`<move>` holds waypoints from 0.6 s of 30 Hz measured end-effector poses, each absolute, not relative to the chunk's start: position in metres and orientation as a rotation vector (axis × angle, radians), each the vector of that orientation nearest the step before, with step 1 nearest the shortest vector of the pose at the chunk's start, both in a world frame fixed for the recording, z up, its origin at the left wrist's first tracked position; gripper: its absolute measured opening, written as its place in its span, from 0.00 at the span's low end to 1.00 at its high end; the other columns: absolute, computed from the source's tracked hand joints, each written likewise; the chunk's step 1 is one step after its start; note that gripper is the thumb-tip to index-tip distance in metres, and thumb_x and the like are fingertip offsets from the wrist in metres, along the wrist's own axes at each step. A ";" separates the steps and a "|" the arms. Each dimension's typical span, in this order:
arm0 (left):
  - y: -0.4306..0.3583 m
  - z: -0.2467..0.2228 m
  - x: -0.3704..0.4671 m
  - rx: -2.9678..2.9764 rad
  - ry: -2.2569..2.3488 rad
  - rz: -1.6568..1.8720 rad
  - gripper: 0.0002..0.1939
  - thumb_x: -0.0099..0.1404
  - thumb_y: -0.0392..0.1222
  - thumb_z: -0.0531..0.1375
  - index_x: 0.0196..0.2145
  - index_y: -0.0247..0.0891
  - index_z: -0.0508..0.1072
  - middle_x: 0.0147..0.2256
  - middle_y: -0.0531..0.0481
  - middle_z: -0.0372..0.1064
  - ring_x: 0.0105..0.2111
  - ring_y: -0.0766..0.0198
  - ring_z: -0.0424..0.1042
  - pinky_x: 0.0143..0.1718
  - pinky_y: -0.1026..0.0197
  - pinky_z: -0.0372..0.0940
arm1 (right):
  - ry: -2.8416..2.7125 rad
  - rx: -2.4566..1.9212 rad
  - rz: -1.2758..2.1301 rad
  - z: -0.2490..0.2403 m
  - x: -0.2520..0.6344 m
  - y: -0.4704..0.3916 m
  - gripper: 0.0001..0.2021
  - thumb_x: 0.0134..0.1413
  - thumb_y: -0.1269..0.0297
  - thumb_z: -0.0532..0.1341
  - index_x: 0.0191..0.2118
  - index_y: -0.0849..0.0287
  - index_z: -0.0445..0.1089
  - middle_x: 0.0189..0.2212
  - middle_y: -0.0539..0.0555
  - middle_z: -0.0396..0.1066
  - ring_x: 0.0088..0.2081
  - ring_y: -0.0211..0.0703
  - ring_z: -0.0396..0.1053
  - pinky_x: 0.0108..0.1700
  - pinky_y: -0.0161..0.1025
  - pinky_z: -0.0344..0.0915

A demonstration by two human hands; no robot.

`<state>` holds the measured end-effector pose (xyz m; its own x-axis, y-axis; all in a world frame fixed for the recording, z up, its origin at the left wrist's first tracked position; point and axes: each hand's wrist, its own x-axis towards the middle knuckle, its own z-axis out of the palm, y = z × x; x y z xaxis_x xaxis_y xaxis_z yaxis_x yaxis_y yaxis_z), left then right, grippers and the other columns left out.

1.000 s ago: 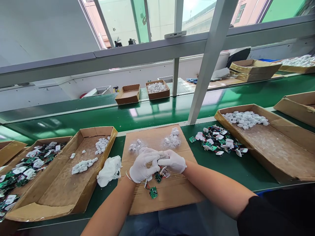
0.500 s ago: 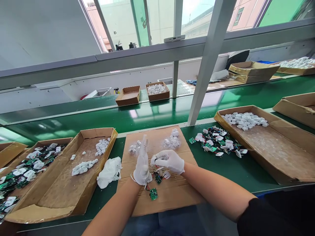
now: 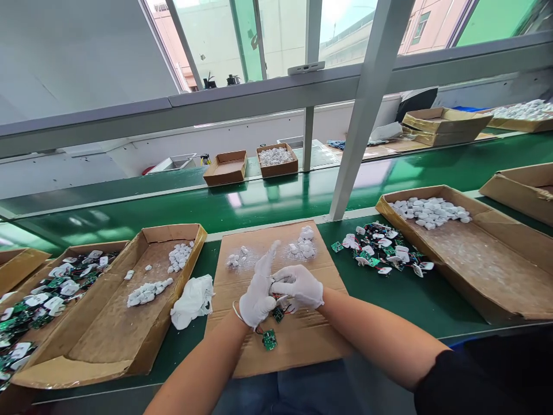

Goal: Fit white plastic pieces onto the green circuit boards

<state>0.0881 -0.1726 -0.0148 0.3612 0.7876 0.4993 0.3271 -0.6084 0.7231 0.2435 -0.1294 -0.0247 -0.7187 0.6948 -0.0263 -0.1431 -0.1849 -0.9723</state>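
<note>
My left hand (image 3: 258, 293), in a white glove, is held upright with its fingers stretched out and its thumb towards the right hand. My right hand (image 3: 298, 287), also gloved, has its fingers pinched together against the left palm. What they grip is hidden. Beneath the hands a small green circuit board (image 3: 277, 314) with wires shows in part. Another circuit board (image 3: 269, 339) lies in front of it on the cardboard sheet (image 3: 311, 340). Behind the hands are a small group of white pieces (image 3: 237, 258) and a larger heap of white pieces (image 3: 303, 244).
A crumpled white cloth (image 3: 193, 301) lies left of the cardboard. Further left are a cardboard tray (image 3: 101, 323) with white pieces and a tray of wired boards (image 3: 56, 294). On the right, a pile of wired boards (image 3: 384, 248) sits beside another tray (image 3: 470, 259). A slanted post (image 3: 360, 115) rises behind.
My left hand has tilted to the right and come against the right hand's fingertips. Both hands now cover more of the nearer circuit board and its white part.
</note>
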 end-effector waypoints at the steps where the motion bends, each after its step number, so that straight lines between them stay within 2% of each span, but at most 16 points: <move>1: -0.172 -0.011 0.085 2.077 0.964 1.188 0.50 0.56 0.76 0.44 0.64 0.36 0.55 0.63 0.36 0.53 0.63 0.43 0.53 0.61 0.44 0.53 | -1.529 -0.611 1.956 -0.021 0.246 -0.129 0.14 0.44 0.57 0.68 0.31 0.65 0.76 0.29 0.55 0.75 0.31 0.41 0.69 0.36 0.38 0.66; 2: -0.172 -0.007 0.081 2.055 0.978 1.184 0.50 0.55 0.76 0.48 0.64 0.37 0.56 0.63 0.36 0.53 0.63 0.42 0.52 0.62 0.42 0.51 | -1.540 -0.562 1.960 -0.017 0.248 -0.128 0.14 0.46 0.57 0.67 0.31 0.65 0.76 0.30 0.55 0.75 0.32 0.41 0.69 0.37 0.38 0.66; 4: -0.171 -0.003 0.072 2.106 1.044 1.151 0.44 0.53 0.69 0.60 0.61 0.42 0.62 0.63 0.38 0.55 0.63 0.42 0.51 0.62 0.40 0.48 | -1.575 -0.453 1.972 -0.012 0.250 -0.127 0.12 0.50 0.59 0.65 0.30 0.65 0.75 0.30 0.54 0.74 0.33 0.41 0.68 0.38 0.38 0.65; 6: -0.170 -0.003 0.067 2.189 1.093 1.107 0.34 0.53 0.58 0.67 0.56 0.46 0.69 0.59 0.41 0.62 0.62 0.44 0.55 0.62 0.40 0.49 | -1.600 -0.385 1.984 -0.010 0.251 -0.127 0.11 0.51 0.60 0.64 0.29 0.65 0.74 0.28 0.53 0.73 0.31 0.39 0.67 0.37 0.37 0.65; 8: -0.170 -0.003 0.066 2.200 1.077 1.116 0.26 0.52 0.52 0.70 0.48 0.45 0.75 0.52 0.41 0.71 0.59 0.45 0.61 0.59 0.40 0.54 | -1.572 -0.363 2.002 -0.013 0.250 -0.126 0.11 0.50 0.60 0.65 0.28 0.65 0.73 0.27 0.52 0.72 0.30 0.38 0.66 0.35 0.36 0.64; 11: -0.168 -0.004 0.072 2.131 1.031 1.188 0.20 0.48 0.52 0.72 0.38 0.42 0.79 0.42 0.41 0.77 0.53 0.44 0.68 0.53 0.41 0.62 | -1.484 -0.334 2.085 -0.020 0.248 -0.126 0.12 0.47 0.59 0.67 0.28 0.65 0.72 0.25 0.51 0.70 0.28 0.38 0.65 0.33 0.36 0.63; 13: -0.168 -0.003 0.076 2.111 1.039 1.206 0.19 0.46 0.52 0.72 0.36 0.42 0.80 0.39 0.41 0.78 0.50 0.45 0.70 0.49 0.42 0.65 | -1.436 -0.292 2.140 -0.021 0.246 -0.127 0.12 0.46 0.60 0.68 0.28 0.66 0.72 0.24 0.50 0.69 0.27 0.37 0.64 0.33 0.35 0.62; 18: -0.169 -0.003 0.079 2.151 1.003 1.260 0.25 0.47 0.55 0.71 0.42 0.42 0.79 0.42 0.40 0.77 0.48 0.46 0.71 0.50 0.43 0.63 | -1.320 -0.259 2.170 -0.017 0.243 -0.132 0.14 0.43 0.59 0.70 0.23 0.65 0.70 0.22 0.50 0.67 0.27 0.37 0.64 0.33 0.36 0.62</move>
<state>0.0794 -0.1695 -0.0030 0.3184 0.7731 0.5485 0.3611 -0.6339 0.6839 0.2434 -0.1320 -0.0172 -0.8130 0.5678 0.1290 -0.3755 -0.3421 -0.8614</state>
